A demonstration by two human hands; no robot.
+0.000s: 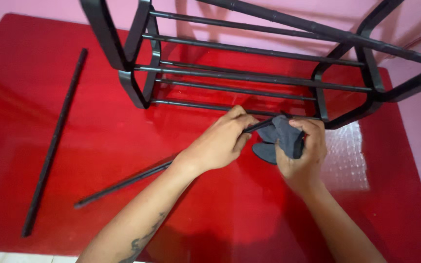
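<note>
So your left hand [220,141] is pinched shut around the far end of a thin black rod [123,185], which runs back toward you and to the left, with its near end resting on the red mat [35,73]. Holding it up near the tip like that keeps the end steady where your other hand can get at it.

Your right hand [300,146] is closed around a dark grey cloth [281,134], bunched up and wrapped over the rod's tip. A flap of the cloth hangs just below, near the mat. The rod end disappears into the cloth, so you can't tell exactly how much of it is covered.

Just past your hands sits the black rack frame [249,73], with rounded end pieces and several parallel bars running left to right. Looks to me like it's lying tipped over rather than standing, but hard to be sure from this angle.

Over on the left there's a second loose black rod [57,136], lying on the mat, well apart from everything else and pointing near to far. A pink wall [25,7] runs behind the mat.
</note>
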